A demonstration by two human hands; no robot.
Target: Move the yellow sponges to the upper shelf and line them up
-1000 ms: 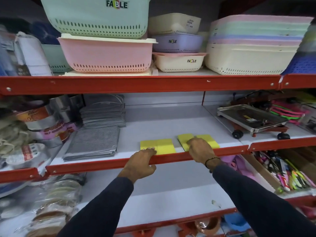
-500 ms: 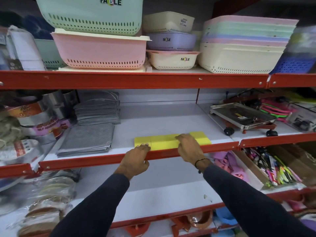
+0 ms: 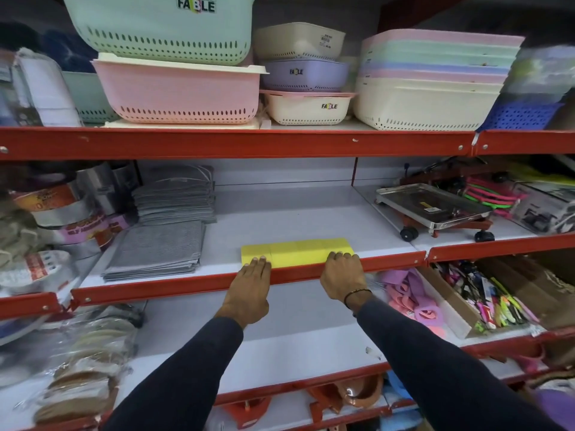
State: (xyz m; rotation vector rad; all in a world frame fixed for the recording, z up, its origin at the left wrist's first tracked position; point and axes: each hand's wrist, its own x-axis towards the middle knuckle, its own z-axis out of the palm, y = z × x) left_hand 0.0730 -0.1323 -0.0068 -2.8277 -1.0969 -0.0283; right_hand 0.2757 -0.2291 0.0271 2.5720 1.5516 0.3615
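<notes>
Yellow sponges (image 3: 297, 251) flush along shelf (image 3: 311, 213)

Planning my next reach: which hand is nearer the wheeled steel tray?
Right. The right hand rests at the sponge row's right end, closer to the wheeled steel tray; the left hand sits at the row's left end.

One head-worn wide-angle view faces the shelving (image 3: 236, 144) square on from close range, tilted slightly down. Baskets (image 3: 177, 91) fill 12 o'clock; both sleeves (image 3: 435, 365) enter from 5 and 7 o'clock.
</notes>
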